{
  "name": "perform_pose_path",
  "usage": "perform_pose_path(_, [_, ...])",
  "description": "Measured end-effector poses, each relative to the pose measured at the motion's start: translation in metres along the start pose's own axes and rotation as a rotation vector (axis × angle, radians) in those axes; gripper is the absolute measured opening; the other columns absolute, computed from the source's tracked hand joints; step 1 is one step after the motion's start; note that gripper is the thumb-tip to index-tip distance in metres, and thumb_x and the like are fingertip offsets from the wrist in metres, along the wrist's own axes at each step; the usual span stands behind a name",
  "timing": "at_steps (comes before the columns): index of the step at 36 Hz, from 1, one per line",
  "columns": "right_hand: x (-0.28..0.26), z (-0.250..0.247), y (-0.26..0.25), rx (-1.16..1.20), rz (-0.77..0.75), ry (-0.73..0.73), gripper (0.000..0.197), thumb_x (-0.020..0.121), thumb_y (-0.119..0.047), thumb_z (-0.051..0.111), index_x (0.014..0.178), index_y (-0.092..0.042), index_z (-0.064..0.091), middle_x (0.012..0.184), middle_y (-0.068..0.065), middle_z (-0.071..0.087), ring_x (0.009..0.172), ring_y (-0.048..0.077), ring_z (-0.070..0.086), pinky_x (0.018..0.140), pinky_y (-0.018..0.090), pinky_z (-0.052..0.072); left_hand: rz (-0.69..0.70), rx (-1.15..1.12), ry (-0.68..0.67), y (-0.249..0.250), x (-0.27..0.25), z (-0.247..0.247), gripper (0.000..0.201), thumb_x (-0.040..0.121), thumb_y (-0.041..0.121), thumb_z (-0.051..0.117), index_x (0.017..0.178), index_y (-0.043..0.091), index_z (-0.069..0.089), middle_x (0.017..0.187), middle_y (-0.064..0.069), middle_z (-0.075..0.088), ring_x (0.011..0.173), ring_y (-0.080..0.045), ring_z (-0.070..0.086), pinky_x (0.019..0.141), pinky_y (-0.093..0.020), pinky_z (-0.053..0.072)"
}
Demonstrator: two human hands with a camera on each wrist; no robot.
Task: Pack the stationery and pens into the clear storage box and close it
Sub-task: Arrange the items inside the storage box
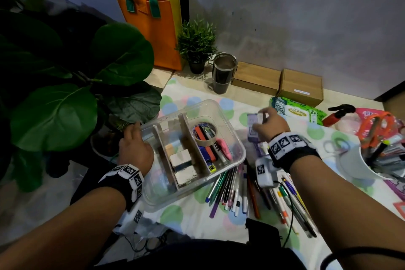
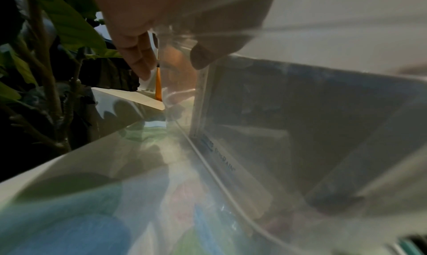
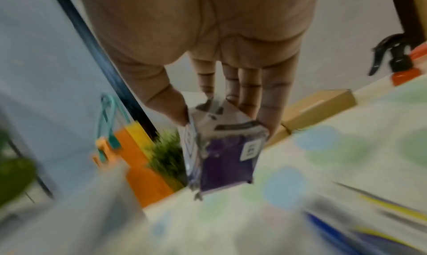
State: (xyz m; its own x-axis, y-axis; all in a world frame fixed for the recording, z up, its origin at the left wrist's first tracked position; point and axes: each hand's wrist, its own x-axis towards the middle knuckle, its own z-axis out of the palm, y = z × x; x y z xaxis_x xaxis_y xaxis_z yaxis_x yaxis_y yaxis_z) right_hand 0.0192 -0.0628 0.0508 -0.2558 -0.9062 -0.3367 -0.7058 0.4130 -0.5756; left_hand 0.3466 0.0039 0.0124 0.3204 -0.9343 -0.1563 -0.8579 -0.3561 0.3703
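Note:
The clear storage box [image 1: 228, 114] lies open on the dotted cloth, with dividers, a tape roll [image 1: 205, 133], markers and small blocks inside. My left hand [image 1: 134, 144] grips its left rim [image 2: 175, 37], thumb over the wall. My right hand [image 1: 268, 126] pinches a small purple and white packet [image 1: 255, 119] just right of the box; in the right wrist view the packet [image 3: 224, 149] hangs between thumb and fingers [image 3: 249, 94]. A heap of loose pens [image 1: 241, 193] lies in front of the box.
A big-leaved plant [image 1: 65, 85] crowds the left. Behind stand an orange bag [image 1: 155, 26], a small potted plant [image 1: 196, 46], a steel tumbler [image 1: 223, 72] and two cardboard boxes [image 1: 302, 86]. Wipes [image 1: 300, 112], orange scissors [image 1: 377, 125] and a white cup [image 1: 359, 164] of pens sit on the right.

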Motion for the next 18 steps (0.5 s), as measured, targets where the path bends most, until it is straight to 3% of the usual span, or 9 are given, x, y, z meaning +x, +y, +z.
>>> perform_pose_path(1, [-0.002, -0.006, -0.012, 0.093, -0.028, 0.023, 0.04, 0.075, -0.011, 0.066, 0.111, -0.02, 0.051, 0.104, 0.013, 0.067, 0.091, 0.03, 0.066, 0.081, 0.041, 0.056, -0.004, -0.002, -0.002, 0.001, 0.0, 0.0, 0.063, 0.089, 0.008, 0.046, 0.148, 0.006, 0.022, 0.151, -0.017, 0.024, 0.123, -0.046, 0.039, 0.104, -0.046, 0.033])
perform_pose_path(4, [-0.013, -0.013, -0.053, 0.288, -0.136, 0.017, 0.035, 0.077, -0.011, 0.067, 0.109, -0.017, 0.054, 0.102, 0.009, 0.064, 0.083, 0.022, 0.059, 0.067, 0.025, 0.046, -0.008, -0.015, -0.001, 0.001, -0.001, -0.001, 0.065, 0.088, 0.007, 0.047, 0.148, 0.006, 0.022, 0.152, -0.017, 0.023, 0.126, -0.045, 0.036, 0.106, -0.045, 0.032])
perform_pose_path(9, [-0.046, 0.015, -0.106, 0.267, -0.302, -0.17, 0.049, 0.078, -0.01, 0.07, 0.121, -0.017, 0.048, 0.097, 0.002, 0.06, 0.071, 0.012, 0.056, 0.054, 0.016, 0.04, -0.008, -0.032, -0.006, 0.001, -0.002, -0.002, 0.065, 0.088, 0.006, 0.046, 0.148, 0.007, 0.021, 0.153, -0.016, 0.02, 0.126, -0.044, 0.035, 0.107, -0.044, 0.032])
perform_pose_path(13, [-0.061, 0.058, -0.12, 0.073, -0.366, -0.33, 0.061, 0.076, -0.011, 0.07, 0.129, -0.018, 0.04, 0.102, 0.007, 0.062, 0.094, 0.025, 0.062, 0.073, 0.027, 0.047, -0.011, -0.051, -0.011, 0.002, -0.003, -0.003, 0.067, 0.086, 0.003, 0.047, 0.148, 0.007, 0.023, 0.154, -0.016, 0.021, 0.127, -0.044, 0.035, 0.107, -0.044, 0.031])
perform_pose_path(18, [-0.064, 0.09, -0.129, -0.253, -0.523, -0.381, 0.035, 0.082, -0.008, 0.063, 0.115, -0.008, 0.052, 0.115, 0.014, 0.059, 0.107, 0.029, 0.057, 0.084, 0.029, 0.043, -0.012, -0.037, -0.015, 0.003, -0.002, -0.004, 0.068, 0.085, 0.005, 0.048, 0.148, 0.007, 0.022, 0.153, -0.017, 0.021, 0.127, -0.044, 0.035, 0.108, -0.043, 0.03])
